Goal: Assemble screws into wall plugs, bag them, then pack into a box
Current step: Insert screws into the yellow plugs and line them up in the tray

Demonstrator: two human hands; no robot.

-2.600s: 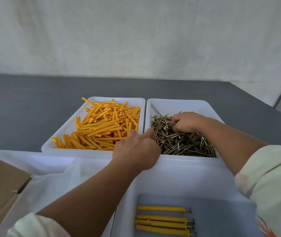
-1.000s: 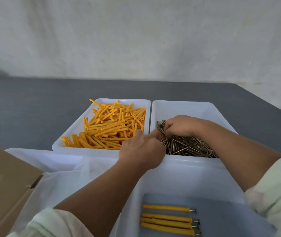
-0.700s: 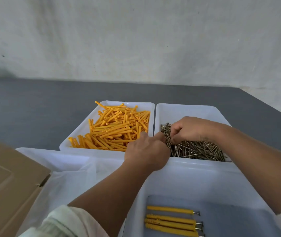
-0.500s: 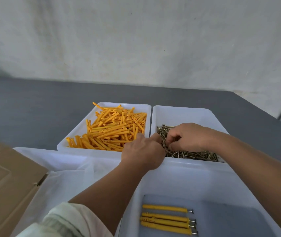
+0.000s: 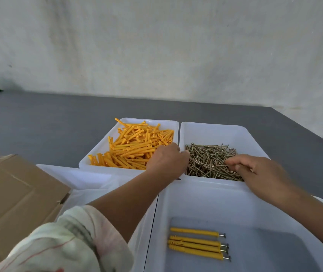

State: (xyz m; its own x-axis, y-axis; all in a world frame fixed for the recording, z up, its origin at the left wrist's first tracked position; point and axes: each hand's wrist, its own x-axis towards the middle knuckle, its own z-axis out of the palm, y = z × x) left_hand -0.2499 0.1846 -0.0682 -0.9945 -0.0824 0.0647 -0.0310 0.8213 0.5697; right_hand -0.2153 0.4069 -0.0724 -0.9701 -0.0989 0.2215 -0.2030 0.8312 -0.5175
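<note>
Counter: a dark grey counter (image 5: 38,124) runs back to a pale wall and carries everything here.
Box: a brown cardboard box (image 5: 9,193) with its flaps open lies at the near left.
Near tray: a large white plastic tray (image 5: 196,201) sits closest to the person, right of the box.
Far trays: two smaller white plastic trays stand side by side and touching behind it, the left tray (image 5: 99,152) and the right tray (image 5: 215,132).
Plugs: a heap of orange plastic wall plugs (image 5: 133,150) fills the left tray.
Screws: a tangle of thin brassy metal screws (image 5: 207,161) lies in the near half of the right tray.
Left hand: the left hand (image 5: 166,161) is over the wall where the two far trays meet, fingers curled away from view; whether it holds anything cannot be told.
Right hand: the right hand (image 5: 258,171) rests at the near right of the screws, bent fingers touching them; blur hides whether it pinches one.
Assembled pieces: four orange plugs with screws fitted (image 5: 196,244) lie parallel on the near tray's floor, screw heads pointing right.
</note>
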